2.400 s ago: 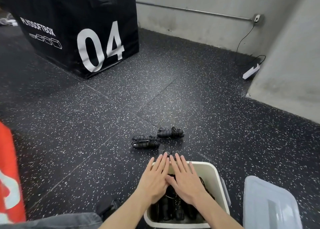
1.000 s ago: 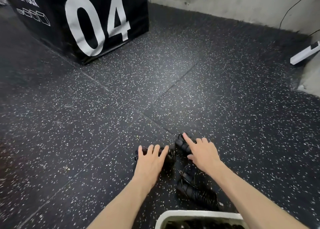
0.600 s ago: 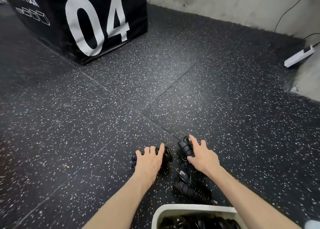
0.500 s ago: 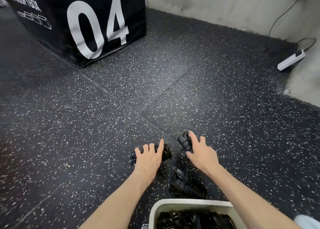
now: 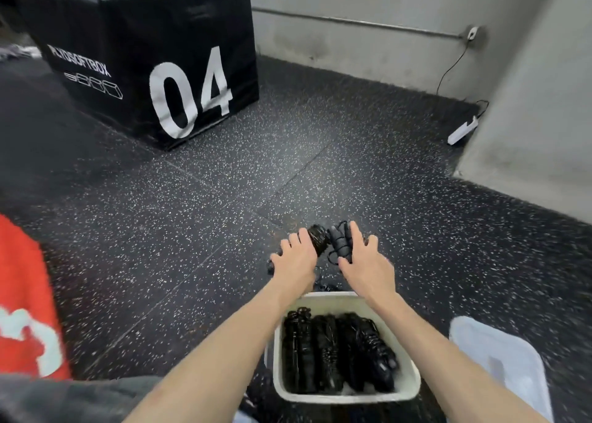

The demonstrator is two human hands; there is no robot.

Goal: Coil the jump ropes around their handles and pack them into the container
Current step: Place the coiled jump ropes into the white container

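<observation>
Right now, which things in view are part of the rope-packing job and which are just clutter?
Job:
left hand gripping a coiled rope
right hand gripping another rope bundle
white container holding packed ropes
clear lid

Lying about:
black 04 box
power strip

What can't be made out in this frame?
- Third coiled rope, head view: mostly hidden behind the left hand and the container rim.
- Rope count in the container: black coils merge, motion blur.
- Container lid: blurred, cut by the bottom edge.
- Small logo text on the black box: too blurred to read surely.
</observation>
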